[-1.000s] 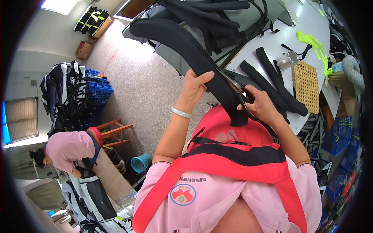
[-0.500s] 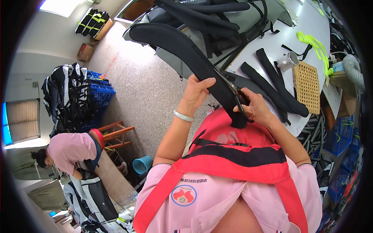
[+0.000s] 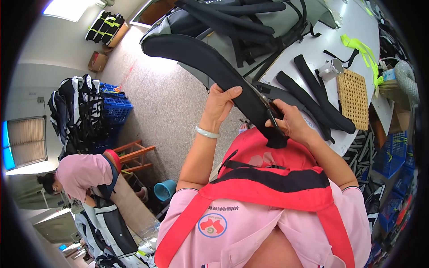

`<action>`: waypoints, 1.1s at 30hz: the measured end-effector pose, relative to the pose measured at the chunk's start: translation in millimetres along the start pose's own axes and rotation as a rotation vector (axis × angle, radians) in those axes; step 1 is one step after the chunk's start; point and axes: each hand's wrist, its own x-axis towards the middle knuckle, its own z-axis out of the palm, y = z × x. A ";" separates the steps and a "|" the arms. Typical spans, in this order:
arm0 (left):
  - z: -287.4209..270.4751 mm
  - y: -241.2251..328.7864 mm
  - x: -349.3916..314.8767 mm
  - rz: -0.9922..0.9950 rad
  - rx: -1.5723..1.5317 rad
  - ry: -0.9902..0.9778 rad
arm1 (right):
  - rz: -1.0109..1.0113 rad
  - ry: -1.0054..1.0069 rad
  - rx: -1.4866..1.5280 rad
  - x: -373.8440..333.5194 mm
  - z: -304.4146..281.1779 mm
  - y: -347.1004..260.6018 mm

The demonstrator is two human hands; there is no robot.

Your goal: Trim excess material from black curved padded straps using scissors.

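Long black padded foam strap (image 3: pixel 210 60): centre frame, long axis running upper left to lower right. Left hand (image 3: pixel 220 103) clamped round mid-length; right hand (image 3: pixel 289 123) closed on metal scissors (image 3: pixel 264 103) at lower end, nearer.

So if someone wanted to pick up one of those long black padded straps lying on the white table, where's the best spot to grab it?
Probably near the middle of the padded strap, pinching across its narrow width from above. It lies flat on the table, long and slim, so a mid-length grip should keep both ends from drooping unevenly. Its near end runs close beside another strap, leaving less room.
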 end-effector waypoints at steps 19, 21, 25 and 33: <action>-2.4 -7.9 -8.7 0.025 0.019 0.040 | -0.011 0.030 0.005 2.1 -5.5 -8.4; -5.6 8.6 -1.5 0.048 -0.012 0.034 | -0.026 0.029 -0.027 1.5 -3.9 -7.3; -2.6 12.5 2.0 0.076 -0.014 0.026 | -0.138 0.091 -0.113 6.7 1.5 -0.1; -2.6 3.9 -7.1 0.066 0.020 -0.009 | -0.213 0.142 -0.260 9.3 3.7 1.1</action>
